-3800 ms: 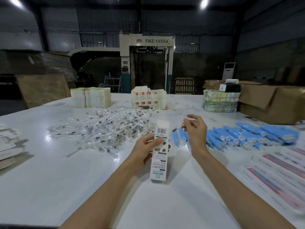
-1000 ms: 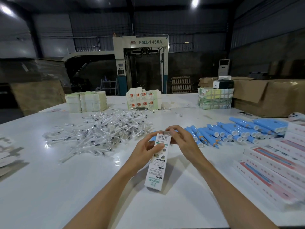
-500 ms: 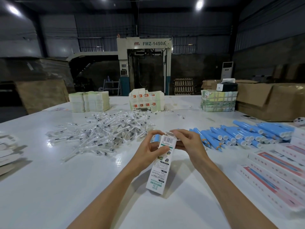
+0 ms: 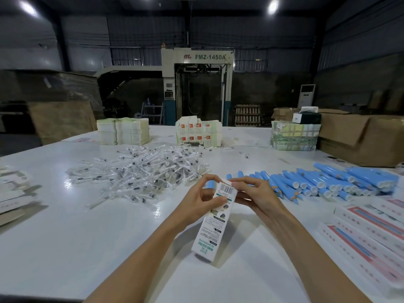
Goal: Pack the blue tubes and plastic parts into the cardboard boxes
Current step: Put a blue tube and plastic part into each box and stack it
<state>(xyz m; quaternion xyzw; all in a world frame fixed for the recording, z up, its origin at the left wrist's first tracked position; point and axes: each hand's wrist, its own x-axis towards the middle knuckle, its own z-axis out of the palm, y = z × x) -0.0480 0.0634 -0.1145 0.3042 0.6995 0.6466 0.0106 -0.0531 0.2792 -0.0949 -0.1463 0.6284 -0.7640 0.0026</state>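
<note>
Dark hall, corrugated metal walls [image 4: 360,51]. Ceiling lamp [image 4: 27,7] lit high up-left of the fingers [image 4: 244,182]; second lamp [image 4: 273,6] high up-right. White table [image 4: 65,237] spreads beneath the fingers. Straight beyond them, past the table's far edge: grey machine [image 4: 196,62] lettered FMZ-1450A. Right of it a wooden pallet [image 4: 248,114], then a white floor-standing cooler [image 4: 306,96]. Far left: brown boards [image 4: 61,119].

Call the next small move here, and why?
Probably press the top flap fully shut with the right hand. The left hand grips the white box near its top, and the right hand pinches the top end beside the barcode, so closing looks nearly done. Closed boxes lie to the right.
</note>
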